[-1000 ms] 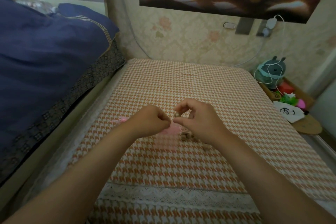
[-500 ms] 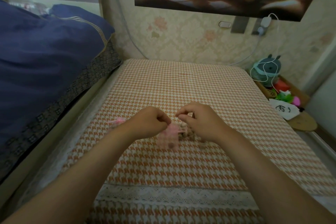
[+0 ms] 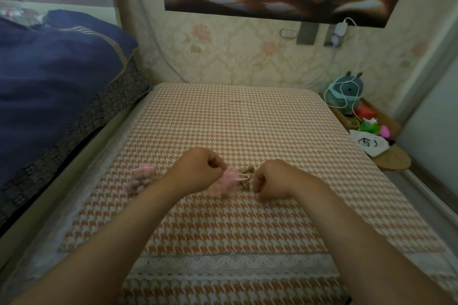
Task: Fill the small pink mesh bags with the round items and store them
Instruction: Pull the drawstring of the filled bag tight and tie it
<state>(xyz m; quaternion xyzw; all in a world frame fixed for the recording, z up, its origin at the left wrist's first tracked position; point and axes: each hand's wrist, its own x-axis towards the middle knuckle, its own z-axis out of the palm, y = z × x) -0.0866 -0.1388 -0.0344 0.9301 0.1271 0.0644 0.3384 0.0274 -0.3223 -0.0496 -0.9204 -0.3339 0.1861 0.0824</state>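
Observation:
A small pink mesh bag lies on the houndstooth cloth between my hands, with round brown items showing through it. My left hand is closed and pinches the bag's drawstring at its top. My right hand is a fist just right of the bag, seemingly pinching the other drawstring end; a thin pink loop runs between bag and fist. Several loose round brown items lie behind the bag. A second pink mesh bag, filled and cinched, rests on the cloth to the left of my left forearm.
The orange-and-white cloth covers a low platform with a lace hem at the front. A blue quilt is piled on the bed to the left. At the right edge, a wooden shelf holds a plush toy, cables and small items.
My right hand has dropped from above the bag to the cloth and moved right, away from my left hand. The bag's mouth looks drawn tighter and a drawstring loop now shows.

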